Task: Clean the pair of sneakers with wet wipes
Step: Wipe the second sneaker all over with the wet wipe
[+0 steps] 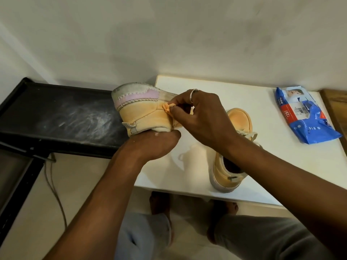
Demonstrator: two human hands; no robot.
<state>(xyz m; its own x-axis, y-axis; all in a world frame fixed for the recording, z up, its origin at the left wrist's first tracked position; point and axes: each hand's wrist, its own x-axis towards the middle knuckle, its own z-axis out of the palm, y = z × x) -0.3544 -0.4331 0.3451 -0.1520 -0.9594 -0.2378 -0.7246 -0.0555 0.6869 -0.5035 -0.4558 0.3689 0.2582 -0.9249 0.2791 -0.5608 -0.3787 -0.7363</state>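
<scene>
Scrubbing step: my left hand [150,145] grips the upturned peach suede sneaker [142,113], my right hand [202,117] pinches a stained wadded wet wipe [167,108] against it; next, probably a fresh wipe.

Over the left edge of the white worktop [281,166], the left grip [150,145] holds a peach sneaker [139,111] from beneath, its worn pink-and-white sole turned upward and away. The right grip [202,117], wearing a ring [193,94], pinches a small orange-stained wipe [167,108] against the sneaker's side. The second sneaker [222,174] stands on the worktop near its front edge, partly under the right forearm. A blue wipes pack [304,119] lies at the worktop's far right corner. A dusty black shelf [56,117] sits just left of the worktop.
</scene>
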